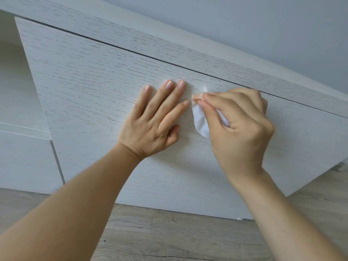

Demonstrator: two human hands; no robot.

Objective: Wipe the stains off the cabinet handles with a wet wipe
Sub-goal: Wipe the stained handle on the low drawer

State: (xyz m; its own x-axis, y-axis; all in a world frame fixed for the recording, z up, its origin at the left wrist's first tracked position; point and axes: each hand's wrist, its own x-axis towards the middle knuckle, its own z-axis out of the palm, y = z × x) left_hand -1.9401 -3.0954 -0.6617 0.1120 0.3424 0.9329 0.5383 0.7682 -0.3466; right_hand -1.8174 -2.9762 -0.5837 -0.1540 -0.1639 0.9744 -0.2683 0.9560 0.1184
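**Wiping a cabinet front**

At frame centre, the left hand [150, 127] lies flat, fingers straight, on the cabinet door [90, 87]. Just right of it, the right hand [239, 127] pinches the wet wipe [200, 119] against the door.

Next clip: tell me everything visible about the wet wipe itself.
The wet wipe is a small, white, thin sheet, bunched and folded rather than spread flat. The right hand pinches its upper end between thumb and fingertips, pressing it against the pale wood-grain cabinet door just below the door's top edge. A rounded lobe hangs down below the fingers, lying against the door. It sits just right of the left hand, not touching it. No dirt is discernible on it.
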